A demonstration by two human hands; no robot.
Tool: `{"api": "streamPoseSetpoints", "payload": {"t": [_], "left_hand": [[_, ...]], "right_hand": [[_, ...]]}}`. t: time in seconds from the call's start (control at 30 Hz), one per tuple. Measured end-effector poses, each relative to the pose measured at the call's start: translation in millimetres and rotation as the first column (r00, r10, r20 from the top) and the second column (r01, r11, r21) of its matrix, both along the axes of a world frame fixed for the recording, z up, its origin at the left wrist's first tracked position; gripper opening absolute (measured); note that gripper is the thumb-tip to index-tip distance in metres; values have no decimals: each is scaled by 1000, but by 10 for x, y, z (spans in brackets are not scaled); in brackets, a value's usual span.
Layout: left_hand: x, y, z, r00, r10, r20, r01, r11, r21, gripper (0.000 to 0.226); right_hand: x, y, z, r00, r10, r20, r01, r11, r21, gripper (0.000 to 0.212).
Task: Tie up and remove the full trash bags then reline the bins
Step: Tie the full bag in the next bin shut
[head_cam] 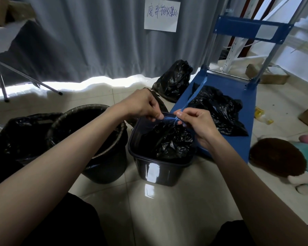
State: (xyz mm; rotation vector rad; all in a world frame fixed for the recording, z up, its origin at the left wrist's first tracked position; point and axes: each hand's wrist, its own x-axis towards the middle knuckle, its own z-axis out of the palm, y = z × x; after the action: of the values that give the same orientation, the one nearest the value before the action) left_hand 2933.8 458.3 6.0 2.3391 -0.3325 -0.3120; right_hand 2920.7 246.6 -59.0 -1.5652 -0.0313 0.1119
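Note:
A full black trash bag [169, 141] sits inside a dark square bin [156, 170] on the floor. Its neck is gathered, with a blue string [169, 118] wrapped around it. My left hand [142, 105] pinches one end of the string at the bag's neck. My right hand [196, 121] pinches the other end, and a loose tail of the string [196, 92] rises up and to the right. To the left stands a round black bin [103, 157] lined with a black bag. Another black bag [21, 137] lies at its left.
A tied black bag [174, 80] stands by the grey curtain. A blue platform cart [238, 96] on the right carries crumpled black bags [219, 109]. A plush toy [283, 158] lies at the far right, cardboard boxes [274, 75] behind it. Folding table legs [2, 80] stand at left.

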Motion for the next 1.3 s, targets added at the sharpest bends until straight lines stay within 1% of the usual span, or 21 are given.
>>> {"api": "streamPoseSetpoints", "payload": {"t": [0.07, 0.13, 0.23, 0.33, 0.47, 0.53, 0.7, 0.77, 0.83, 0.87, 0.93, 1.03, 1.1, 1.17, 1.23, 1.27, 1.3], "left_hand": [[-6, 4, -40, 999, -24, -34, 25, 999, 33, 9], [-22, -34, -79, 999, -32, -18, 33, 998, 44, 11], [-68, -137, -123, 999, -38, -23, 38, 999, -21, 22], [-140, -248, -157, 998, -56, -29, 54, 997, -62, 27], [-183, -326, -228, 1000, -4, -30, 1, 995, -95, 29], [-186, -344, -269, 1000, 32, 1, -31, 996, -85, 29], [-179, -384, -337, 980, 120, 157, -111, 992, -62, 24], [-192, -407, -362, 957, 139, 257, -138, 990, -21, 21], [-246, -446, -377, 913, 155, 377, -173, 985, 15, 21], [-287, -467, -378, 885, 142, 444, -179, 983, 43, 23], [-355, -496, -381, 825, 57, 562, -153, 980, 124, 23], [-378, -501, -401, 775, -55, 630, -88, 977, 193, 14], [-366, -505, -413, 763, -74, 642, -81, 974, 210, 9], [-351, -516, -408, 784, -64, 617, -84, 975, 208, 9], [-317, -516, -377, 854, -34, 519, -67, 983, 174, 9], [-292, -504, -355, 900, -3, 437, -58, 990, 126, 9], [-263, -483, -336, 938, 34, 345, -59, 996, 60, 8]], "right_hand": [[1, 14, 9, 1000, 9, 1, -9, 1000, -2, 9], [1, 26, 24, 1000, 20, 19, -19, 1000, -5, 5], [-3, 44, 36, 998, 40, 40, -40, 999, -14, 6], [-22, 79, 51, 996, 63, 62, -61, 998, -28, 7], [-41, 84, 85, 995, 54, 90, -50, 998, -42, 4], [-47, 85, 97, 994, 37, 103, -34, 999, -31, 2], [-46, 101, 80, 993, -8, 117, 14, 999, -50, 16], [-40, 106, 74, 995, -19, 102, 23, 999, -47, 18], [-27, 107, 62, 996, -40, 77, 44, 997, -57, 18], [-20, 104, 53, 997, -54, 56, 58, 996, -70, 17], [-10, 97, 32, 997, -75, 0, 75, 994, -85, 16], [-6, 76, 15, 996, -78, -48, 73, 993, -94, 19], [-10, 72, 15, 996, -70, -52, 64, 993, -99, 18], [-9, 66, 16, 996, -78, -47, 74, 994, -83, 16], [-6, 55, 38, 994, -99, -37, 98, 995, -33, 9], [-8, 46, 57, 994, -107, -25, 107, 994, -6, 8], [-14, 34, 78, 994, -109, -6, 109, 994, 14, 12]]}}
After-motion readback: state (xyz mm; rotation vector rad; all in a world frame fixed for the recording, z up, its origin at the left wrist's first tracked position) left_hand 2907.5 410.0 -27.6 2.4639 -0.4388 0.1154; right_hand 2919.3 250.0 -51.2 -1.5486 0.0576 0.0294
